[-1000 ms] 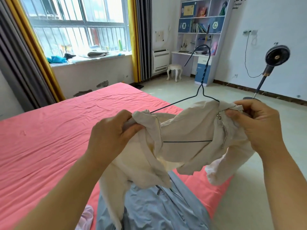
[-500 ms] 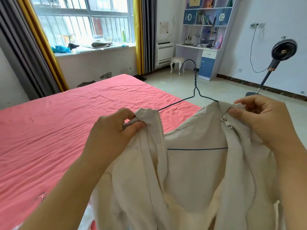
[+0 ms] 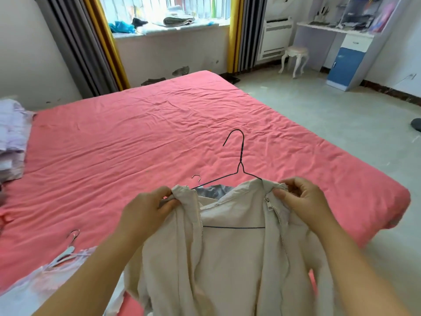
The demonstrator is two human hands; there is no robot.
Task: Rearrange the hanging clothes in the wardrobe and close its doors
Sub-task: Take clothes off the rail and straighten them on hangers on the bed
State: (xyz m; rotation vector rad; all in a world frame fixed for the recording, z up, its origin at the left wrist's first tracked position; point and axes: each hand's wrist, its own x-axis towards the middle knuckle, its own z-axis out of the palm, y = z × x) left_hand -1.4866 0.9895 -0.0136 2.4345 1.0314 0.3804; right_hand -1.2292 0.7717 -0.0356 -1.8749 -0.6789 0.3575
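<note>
Both hands hold a beige zip-up jacket w/ a dark wire hanger inside it, over the near edge of a bed w/ a pink sheet. Left hand pinches the left collar/shoulder edge btwn thumb & curled fingers. Right hand pinches the right collar edge just above the zipper pull, fingers curled. Hanger hook sticks up past the collar, tilted toward the far side; its bottom bar shows across the open front, btwn the two zipper rows. Jacket hangs down from both hands, front unzipped. Grey garment peeks out right behind the collar, w/ a small metal hook above it. Near left on the sheet: a pale lilac garment on a light plastic hanger. Far left edge: a pile of pale clothes. Wardrobe not in view.
</note>
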